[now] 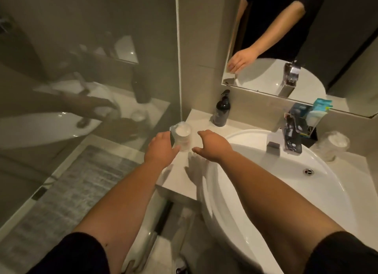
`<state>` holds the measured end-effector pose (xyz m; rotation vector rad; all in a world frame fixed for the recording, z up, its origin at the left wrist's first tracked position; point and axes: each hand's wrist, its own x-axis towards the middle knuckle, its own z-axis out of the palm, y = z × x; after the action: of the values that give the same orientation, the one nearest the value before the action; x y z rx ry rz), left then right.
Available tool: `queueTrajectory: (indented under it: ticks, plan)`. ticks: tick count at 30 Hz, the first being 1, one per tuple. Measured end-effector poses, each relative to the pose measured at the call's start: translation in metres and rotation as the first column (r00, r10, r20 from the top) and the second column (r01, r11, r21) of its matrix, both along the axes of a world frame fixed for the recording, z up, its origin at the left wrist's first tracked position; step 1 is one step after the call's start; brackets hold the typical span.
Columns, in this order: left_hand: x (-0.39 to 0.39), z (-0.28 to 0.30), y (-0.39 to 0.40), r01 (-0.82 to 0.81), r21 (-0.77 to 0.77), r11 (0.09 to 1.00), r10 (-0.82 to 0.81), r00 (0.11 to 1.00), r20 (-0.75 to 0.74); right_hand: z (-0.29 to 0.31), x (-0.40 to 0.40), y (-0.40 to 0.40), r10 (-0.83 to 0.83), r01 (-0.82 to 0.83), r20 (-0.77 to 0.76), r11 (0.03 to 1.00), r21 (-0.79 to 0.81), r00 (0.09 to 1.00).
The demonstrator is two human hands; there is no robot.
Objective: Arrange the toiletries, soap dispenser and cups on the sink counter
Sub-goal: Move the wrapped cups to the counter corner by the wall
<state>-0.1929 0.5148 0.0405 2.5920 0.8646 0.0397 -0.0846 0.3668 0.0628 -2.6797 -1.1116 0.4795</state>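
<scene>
A clear cup (182, 136) with a white cover on top stands on the left part of the sink counter (197, 120). My left hand (160, 149) wraps around its left side, thumb across its base. My right hand (212, 144) hovers just right of the cup with fingers spread, holding nothing and not touching it. A black pump soap dispenser (222, 112) stands upright at the back of the counter near the wall. A second wrapped cup (333, 144) sits on the counter right of the faucet. Packaged toiletries (315, 115) stand in a black holder behind the faucet.
The round white basin (266, 181) takes up most of the counter, with a chrome faucet (292, 135) at its back. A mirror (296, 38) hangs above. A glass partition (178, 48) borders the counter on the left, and a grey mat (71, 191) lies on the floor behind it.
</scene>
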Motion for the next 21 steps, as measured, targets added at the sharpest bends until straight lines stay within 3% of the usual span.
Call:
queueTrajectory:
  ticks: [10,16,21]
  plan:
    - [0.05,-0.043,0.038,-0.07,-0.291,0.954,0.072,0.997,-0.002,-0.04,0.051,0.06,-0.009,0.003,-0.142,0.999,-0.039,0.99]
    - [0.065,-0.067,0.037,-0.042,-0.362,0.931,0.064,0.997,0.048,-0.064,0.068,0.074,-0.013,0.004,-0.279,0.999,-0.033,0.96]
    - [0.067,-0.074,0.032,-0.054,-0.387,0.92,0.09,0.993,0.075,-0.076,0.074,0.075,-0.034,0.026,-0.287,0.999,-0.032,0.957]
